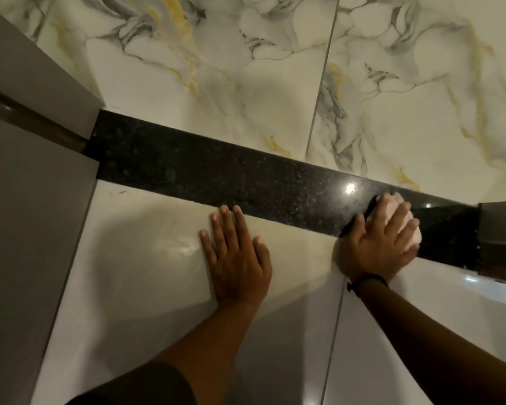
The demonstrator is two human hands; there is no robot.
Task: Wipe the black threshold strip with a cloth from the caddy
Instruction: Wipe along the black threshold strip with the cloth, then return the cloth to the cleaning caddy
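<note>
The black speckled threshold strip [216,173] runs across the floor from the left door frame down to the right one. My right hand [377,244] presses a bunched pale pink cloth [392,207] onto the strip near its right end; fingers cover most of the cloth. My left hand [237,255] lies flat and open on the pale tile just in front of the strip, its fingertips at the strip's near edge. A dark band circles my right wrist. The caddy is not in view.
Grey door frame panels [27,200] stand at the left and a dark frame post [500,235] at the right end of the strip. White marble tiles [246,68] with grey and gold veins lie beyond it. Glossy pale tile [146,273] lies on the near side.
</note>
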